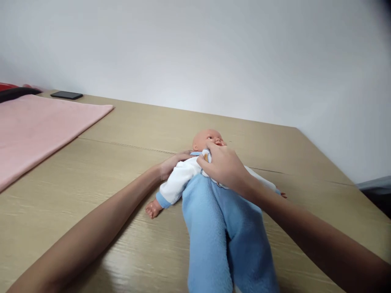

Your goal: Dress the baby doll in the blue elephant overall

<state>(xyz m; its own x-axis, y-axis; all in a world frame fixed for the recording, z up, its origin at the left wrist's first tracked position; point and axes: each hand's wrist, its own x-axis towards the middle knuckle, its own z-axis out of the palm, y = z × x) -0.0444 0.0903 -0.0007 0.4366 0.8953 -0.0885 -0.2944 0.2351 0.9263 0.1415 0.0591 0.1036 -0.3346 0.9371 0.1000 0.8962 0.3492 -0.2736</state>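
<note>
A baby doll (207,228) lies on its back on the table, head away from me and legs towards me. It wears a fleecy outfit with a white top, blue legs and blue cuffs. My left hand (174,164) is at the doll's shoulder on the left, its fingers reaching in by the neck and collar, fingertips partly hidden. Over the chest, my right hand (227,165) has thumb and forefinger closed on the white cloth by the collar (206,154), just under the chin. The doll's bald head (203,139) is tilted to the right.
A pink cloth (45,130) is spread over the left side of the wooden table (137,252). Beyond it lies a dark flat phone-like object (66,95), near black and red items at the far left. A pale wall (195,61) rises behind the table. Something dark sits past the right edge.
</note>
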